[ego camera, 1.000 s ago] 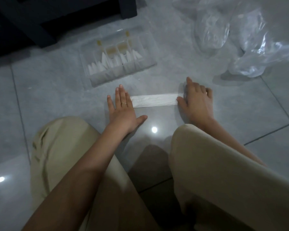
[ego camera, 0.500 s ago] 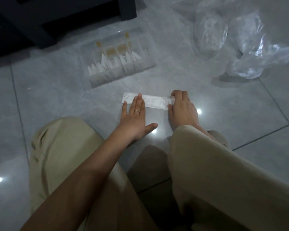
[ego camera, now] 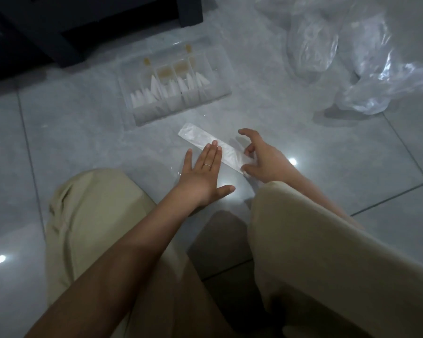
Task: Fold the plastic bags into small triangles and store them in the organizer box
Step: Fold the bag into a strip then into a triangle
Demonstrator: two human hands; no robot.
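Note:
A plastic bag folded into a long narrow strip (ego camera: 200, 138) lies slanted on the grey tiled floor, its far end pointing up-left. My left hand (ego camera: 203, 170) lies flat with straight fingers, the fingertips pressing on the strip's middle. My right hand (ego camera: 261, 158) hovers over the strip's near right end with curled, spread fingers; whether it pinches the plastic I cannot tell. Beyond the strip sits the clear organizer box (ego camera: 156, 115), open, with several white folded triangles (ego camera: 154, 91) standing in its compartments.
Loose crumpled clear plastic bags (ego camera: 362, 69) lie at the far right. Dark furniture legs (ego camera: 188, 11) stand at the back left. My knees in beige trousers (ego camera: 315, 240) fill the foreground. Ceiling lights glare off the tiles.
The strip has turned from lying level to slanting, its right end nearer me. My right hand has lifted and spread its fingers. My left hand slid to the strip's middle.

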